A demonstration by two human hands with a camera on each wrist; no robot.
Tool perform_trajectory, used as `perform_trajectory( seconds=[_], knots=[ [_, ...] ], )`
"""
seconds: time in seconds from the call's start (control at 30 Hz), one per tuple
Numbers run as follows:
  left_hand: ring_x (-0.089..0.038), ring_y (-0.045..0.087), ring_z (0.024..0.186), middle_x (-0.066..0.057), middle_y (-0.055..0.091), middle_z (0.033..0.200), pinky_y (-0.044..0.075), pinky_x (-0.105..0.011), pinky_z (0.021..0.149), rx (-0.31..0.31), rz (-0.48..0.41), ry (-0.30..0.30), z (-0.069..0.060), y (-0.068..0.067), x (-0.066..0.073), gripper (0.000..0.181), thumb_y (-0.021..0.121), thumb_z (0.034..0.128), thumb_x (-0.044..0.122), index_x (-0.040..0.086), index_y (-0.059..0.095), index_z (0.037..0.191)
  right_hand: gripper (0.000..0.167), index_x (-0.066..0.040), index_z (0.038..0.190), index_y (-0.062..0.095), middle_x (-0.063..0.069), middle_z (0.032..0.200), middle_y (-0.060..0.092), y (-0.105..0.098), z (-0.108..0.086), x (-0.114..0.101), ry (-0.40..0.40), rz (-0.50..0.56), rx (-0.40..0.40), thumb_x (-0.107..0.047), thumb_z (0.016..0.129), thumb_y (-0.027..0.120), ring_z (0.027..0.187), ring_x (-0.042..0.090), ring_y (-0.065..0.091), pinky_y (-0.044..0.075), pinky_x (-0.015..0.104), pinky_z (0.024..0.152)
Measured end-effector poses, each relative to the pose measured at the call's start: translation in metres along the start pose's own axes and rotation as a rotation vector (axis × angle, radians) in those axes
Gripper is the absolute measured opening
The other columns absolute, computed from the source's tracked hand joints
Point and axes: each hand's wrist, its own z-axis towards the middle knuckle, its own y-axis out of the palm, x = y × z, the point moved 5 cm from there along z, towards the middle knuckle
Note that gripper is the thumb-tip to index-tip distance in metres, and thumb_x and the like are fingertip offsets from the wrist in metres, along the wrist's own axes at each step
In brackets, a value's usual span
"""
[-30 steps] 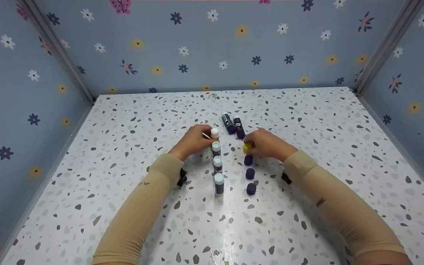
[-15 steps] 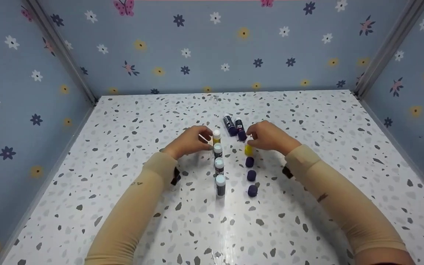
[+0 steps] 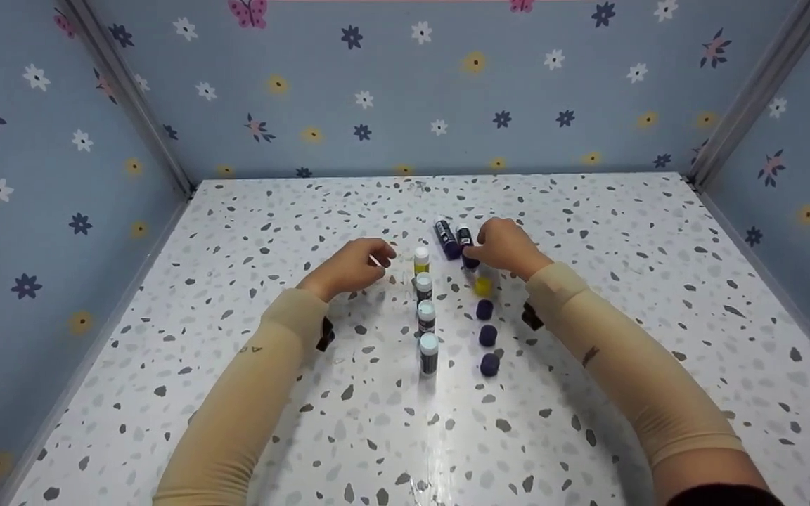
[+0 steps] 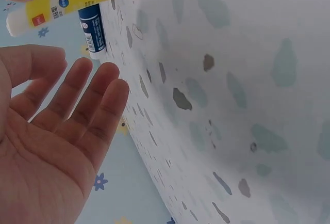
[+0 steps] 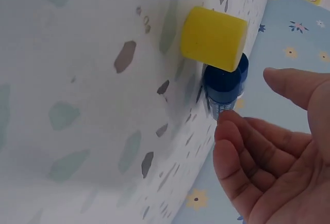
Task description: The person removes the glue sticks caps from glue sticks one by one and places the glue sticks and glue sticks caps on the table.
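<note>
The left hand [image 3: 352, 269] holds nothing, left of a standing yellow glue stick [image 3: 421, 261] with a white top; in the left wrist view its fingers [image 4: 105, 95] are loosely bent. The right hand [image 3: 507, 246] is at the dark capped stick [image 3: 466, 239] lying at the back; the right wrist view shows a gap between thumb and fingers [image 5: 232, 157], with the blue stick [image 5: 221, 87] beyond. Whether they touch is unclear. A yellow cap [image 3: 483, 286] stands nearer the front, untouched.
Three more uncapped sticks [image 3: 429, 353] stand in a column in front of the yellow one. Several dark caps [image 3: 488, 336] form a column to their right. A second dark stick [image 3: 448, 239] lies at the back. Flowered walls [image 3: 405, 91] enclose the speckled table [image 3: 271, 422].
The left hand has drawn away leftward from the yellow stick. After letting go of the yellow cap, the right hand has moved back to the lying sticks.
</note>
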Motion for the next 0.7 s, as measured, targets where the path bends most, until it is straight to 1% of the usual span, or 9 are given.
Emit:
perform_trajectory(
  seconds=[0.13,0.23,0.33,0.57,0.7],
  knots=[
    [-0.038,0.065,0.127,-0.021,0.068,0.137,0.055,-0.051,0.108,0.017,0.008,-0.016,0.0,-0.002,-0.002,0.042,0.056,0.1016,0.006,0.0,0.064,0.142,0.041,0.003,0.117,0.076,0.019,0.115,0.077,0.004,0.006,0.003,0.056,0.023,-0.024,-0.035,0.102,0.075,0.093,0.026,0.069,0.06,0.041,0.088],
    [-0.037,0.065,0.126,-0.02,0.068,0.137,0.055,-0.051,0.107,0.019,0.009,-0.023,-0.001,-0.003,-0.002,0.041,0.056,0.1024,0.007,0.0,0.064,0.142,0.037,0.002,0.11,0.076,0.016,0.106,0.077,0.007,0.009,0.004,0.059,0.033,-0.038,-0.035,0.101,0.075,0.085,0.022,0.067,0.058,0.038,0.082],
    [-0.037,0.065,0.127,-0.02,0.068,0.137,0.055,-0.051,0.107,0.019,0.01,-0.027,-0.003,-0.003,-0.003,0.04,0.056,0.1039,0.008,0.0,0.064,0.142,0.036,0.001,0.107,0.075,0.013,0.099,0.075,0.009,0.011,0.003,0.06,0.041,-0.041,-0.034,0.1,0.076,0.082,0.021,0.066,0.055,0.034,0.077],
    [-0.037,0.065,0.128,-0.02,0.068,0.136,0.055,-0.051,0.109,0.03,0.017,-0.027,-0.002,-0.005,-0.005,0.04,0.058,0.1031,0.008,0.0,0.064,0.142,0.033,-0.002,0.102,0.072,0.009,0.093,0.069,0.012,0.014,0.004,0.098,0.053,-0.028,-0.034,0.1,0.076,0.079,0.02,0.063,0.052,0.032,0.073],
    [-0.038,0.065,0.128,-0.02,0.069,0.135,0.054,-0.051,0.111,0.044,0.019,-0.021,-0.001,-0.008,-0.005,0.039,0.058,0.1026,0.007,0.0,0.065,0.141,0.03,-0.002,0.099,0.071,0.007,0.086,0.069,0.013,0.017,0.006,0.115,0.061,-0.036,-0.032,0.1,0.075,0.074,0.018,0.063,0.052,0.031,0.074]
  ],
)
